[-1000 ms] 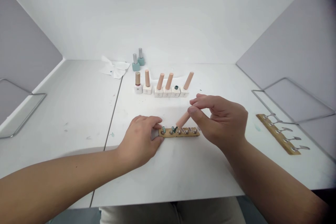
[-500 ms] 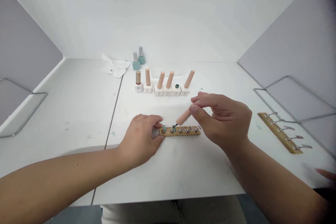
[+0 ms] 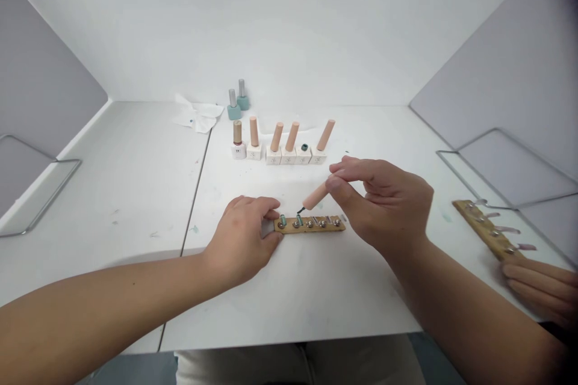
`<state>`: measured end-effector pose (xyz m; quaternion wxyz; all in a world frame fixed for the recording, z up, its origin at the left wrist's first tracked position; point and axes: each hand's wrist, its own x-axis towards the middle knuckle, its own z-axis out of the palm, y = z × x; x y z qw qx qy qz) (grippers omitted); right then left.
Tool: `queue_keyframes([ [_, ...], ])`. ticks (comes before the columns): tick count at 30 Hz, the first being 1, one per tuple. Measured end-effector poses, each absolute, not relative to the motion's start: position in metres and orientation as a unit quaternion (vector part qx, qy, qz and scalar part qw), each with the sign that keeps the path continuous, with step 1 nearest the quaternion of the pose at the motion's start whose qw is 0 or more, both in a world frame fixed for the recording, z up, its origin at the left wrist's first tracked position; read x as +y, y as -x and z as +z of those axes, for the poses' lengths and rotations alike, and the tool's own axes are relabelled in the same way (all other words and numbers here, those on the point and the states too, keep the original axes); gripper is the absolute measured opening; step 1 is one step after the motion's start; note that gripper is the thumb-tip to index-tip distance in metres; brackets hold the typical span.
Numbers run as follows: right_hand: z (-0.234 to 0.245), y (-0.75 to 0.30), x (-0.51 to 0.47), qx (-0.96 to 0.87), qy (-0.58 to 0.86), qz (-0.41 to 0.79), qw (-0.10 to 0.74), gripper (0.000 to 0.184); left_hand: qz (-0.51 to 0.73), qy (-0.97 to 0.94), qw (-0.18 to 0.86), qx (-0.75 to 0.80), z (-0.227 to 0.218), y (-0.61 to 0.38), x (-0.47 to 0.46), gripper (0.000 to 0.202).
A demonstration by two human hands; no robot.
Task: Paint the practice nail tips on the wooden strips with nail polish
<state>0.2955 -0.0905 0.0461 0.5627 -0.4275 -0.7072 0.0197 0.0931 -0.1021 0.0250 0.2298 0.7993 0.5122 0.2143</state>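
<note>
My left hand (image 3: pixel 246 237) grips the left end of a narrow wooden strip (image 3: pixel 311 229) between thumb and fingers. Several nail tips on round metal studs line the strip; the two leftmost are green, the others look clear or pinkish. In my right hand (image 3: pixel 383 201) is a nail polish brush (image 3: pixel 315 195), pinched by its peach cap handle. Its dark bristles point down and left, at the upper end of the second green nail tip (image 3: pixel 298 219); whether they touch I cannot tell. An uncapped bottle (image 3: pixel 303 154) with a dark green neck stands behind.
Several capped polish bottles (image 3: pixel 273 155) stand in the row behind my hands, with two teal bottles (image 3: pixel 233 111) and a crumpled tissue (image 3: pixel 198 117) farther back. At right, another person's hand (image 3: pixel 537 283) holds a second wooden strip (image 3: pixel 485 228). Wire frames (image 3: pixel 474 180) flank both sides.
The brush has lifted slightly toward the far end of the second nail tip, which now looks more evenly green. Another person's hand has come in at right and shifted the second strip.
</note>
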Motion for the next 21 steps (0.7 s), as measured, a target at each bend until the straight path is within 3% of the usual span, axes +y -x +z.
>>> queue_keyframes([
  [21, 0.0479, -0.2962, -0.0929, -0.729, 0.407, 0.046, 0.548, 0.023, 0.219, -0.799, 0.229, 0.512, 0.0248, -0.0937, -0.101, 0.036],
])
